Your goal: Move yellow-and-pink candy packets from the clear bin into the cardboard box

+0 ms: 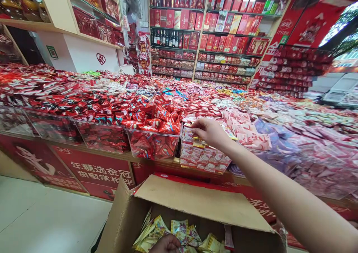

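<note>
My right hand (pixel 211 133) reaches forward over a clear bin (pixel 195 159) of small pink-and-white sweet packets and is closed on a packet with a gold edge at the bin's top. My left hand (pixel 167 244) shows only in part at the bottom edge, down inside an open cardboard box (pixel 195 202). It rests among yellow and pink sweet packets (pixel 181 233) in that box, fingers curled, and what it holds is hidden.
A long counter (pixel 92 167) carries clear bins heaped with red sweets (pixel 156 115), pink packets (pixel 248 131) and purple ones (pixel 307 133). Shelves (pixel 201 33) of red gift boxes and bottles line the back wall. Pale floor (pixel 41 219) lies to the left.
</note>
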The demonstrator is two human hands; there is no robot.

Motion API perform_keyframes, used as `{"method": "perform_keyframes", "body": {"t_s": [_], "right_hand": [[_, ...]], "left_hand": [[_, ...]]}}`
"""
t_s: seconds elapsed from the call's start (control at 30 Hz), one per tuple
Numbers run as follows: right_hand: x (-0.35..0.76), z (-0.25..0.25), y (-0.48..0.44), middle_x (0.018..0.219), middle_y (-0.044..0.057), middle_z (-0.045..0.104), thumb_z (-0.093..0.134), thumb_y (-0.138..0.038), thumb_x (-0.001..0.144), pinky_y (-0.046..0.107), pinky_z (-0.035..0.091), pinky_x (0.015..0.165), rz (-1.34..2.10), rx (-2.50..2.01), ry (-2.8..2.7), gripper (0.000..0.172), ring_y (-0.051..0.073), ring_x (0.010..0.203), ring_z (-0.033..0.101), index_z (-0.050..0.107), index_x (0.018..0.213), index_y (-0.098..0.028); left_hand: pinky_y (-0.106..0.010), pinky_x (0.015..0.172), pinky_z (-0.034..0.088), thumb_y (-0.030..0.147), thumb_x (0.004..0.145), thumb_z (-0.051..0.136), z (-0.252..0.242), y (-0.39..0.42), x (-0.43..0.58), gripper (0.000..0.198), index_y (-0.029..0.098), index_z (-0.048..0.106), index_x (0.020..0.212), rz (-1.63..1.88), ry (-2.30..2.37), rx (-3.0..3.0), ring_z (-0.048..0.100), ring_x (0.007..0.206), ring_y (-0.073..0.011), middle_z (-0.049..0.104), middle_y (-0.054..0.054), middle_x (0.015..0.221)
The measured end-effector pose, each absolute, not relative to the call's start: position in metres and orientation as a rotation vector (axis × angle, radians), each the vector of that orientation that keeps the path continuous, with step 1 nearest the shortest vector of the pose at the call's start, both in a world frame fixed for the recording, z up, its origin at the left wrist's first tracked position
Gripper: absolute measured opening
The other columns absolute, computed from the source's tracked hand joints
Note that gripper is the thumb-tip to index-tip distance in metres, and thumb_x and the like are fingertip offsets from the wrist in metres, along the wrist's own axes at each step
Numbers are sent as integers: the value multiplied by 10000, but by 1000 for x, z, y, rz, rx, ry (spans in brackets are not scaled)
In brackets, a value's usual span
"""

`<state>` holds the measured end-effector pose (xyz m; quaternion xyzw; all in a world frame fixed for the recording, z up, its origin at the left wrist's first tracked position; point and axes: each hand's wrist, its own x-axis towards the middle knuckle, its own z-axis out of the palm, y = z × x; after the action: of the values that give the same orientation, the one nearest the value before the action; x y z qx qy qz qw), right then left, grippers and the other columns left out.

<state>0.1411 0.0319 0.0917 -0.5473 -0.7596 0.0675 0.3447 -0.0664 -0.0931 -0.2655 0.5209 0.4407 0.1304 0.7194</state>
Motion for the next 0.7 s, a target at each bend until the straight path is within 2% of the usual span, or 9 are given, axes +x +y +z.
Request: {"method": "perform_keyframes", "body": {"t_s": [0.23,0.47,0.57,0.7], "right_hand": [[143,91,36,625,4,624,508,-155,696,223,405,546,188,-1432,-2081,113,105,555,549,602,758,-170],[138,104,-16,716,40,603,485,-255,753,244,400,573,-58,-1259,-1873,160,121,622,520,594,802,-149],[128,81,-66,727,28,603,457,-267,775,228,406,587,209,-1196,-1970,154,115,638,526,582,795,-177],[112,-1,-120,694,26,620,429,-179,777,215,413,585,799,-1119,-2515,170,117,632,553,593,735,-189]], "left_hand": [[-195,474,265,320,599,600,-261,-95,-68,223,187,482,734,301,1002,1161,439,464,-69,480,75,524],[-207,479,357,256,673,531,-222,-96,-61,117,160,527,739,339,1106,1336,501,498,-94,550,46,564],[-241,643,416,200,750,478,-219,-88,-66,86,139,537,768,402,1229,1367,533,664,-109,574,13,681],[-360,755,424,288,831,403,-231,-75,-80,252,140,469,1024,415,1446,1434,530,862,-165,543,-47,972]]}}
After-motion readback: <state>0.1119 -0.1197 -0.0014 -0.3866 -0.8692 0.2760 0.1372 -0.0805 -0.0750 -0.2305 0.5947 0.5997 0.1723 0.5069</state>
